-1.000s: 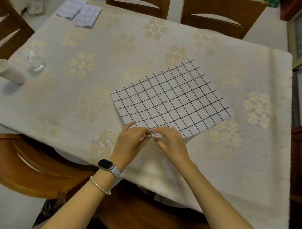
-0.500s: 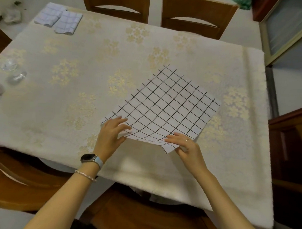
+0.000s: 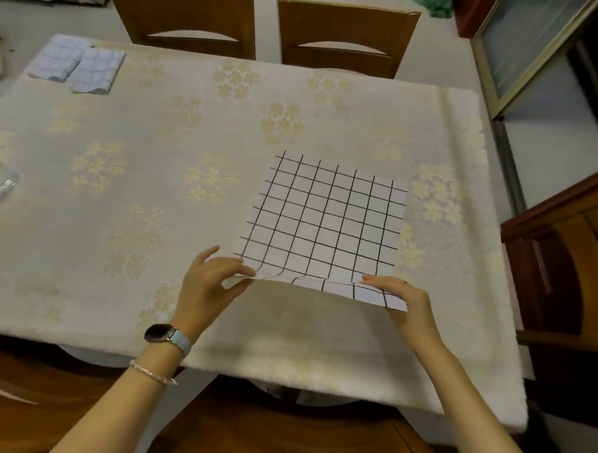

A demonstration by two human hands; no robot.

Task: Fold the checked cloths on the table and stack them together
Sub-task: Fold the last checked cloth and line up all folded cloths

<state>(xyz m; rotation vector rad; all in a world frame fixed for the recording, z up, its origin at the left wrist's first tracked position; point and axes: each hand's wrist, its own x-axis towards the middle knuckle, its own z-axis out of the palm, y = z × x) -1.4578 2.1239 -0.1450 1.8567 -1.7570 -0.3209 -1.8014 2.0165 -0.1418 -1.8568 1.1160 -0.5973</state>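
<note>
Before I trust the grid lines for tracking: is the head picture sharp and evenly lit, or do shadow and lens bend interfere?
Head view: the checked cloth is crisp, with no glare. Head view: its lifted near edge, pinched by the left hand and right hand, casts a soft shadow on the tablecloth. Head view: wide-angle bend bows that tablecloth's outer edges.

Both hands point(image 3: 207, 286) point(image 3: 403, 303) apart, in pinch grips.

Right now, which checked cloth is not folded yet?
The black-grid cloth near the front edge, its near corners pinched by the left hand and right hand. The two pale cloths at the far left corner are folded.
</note>
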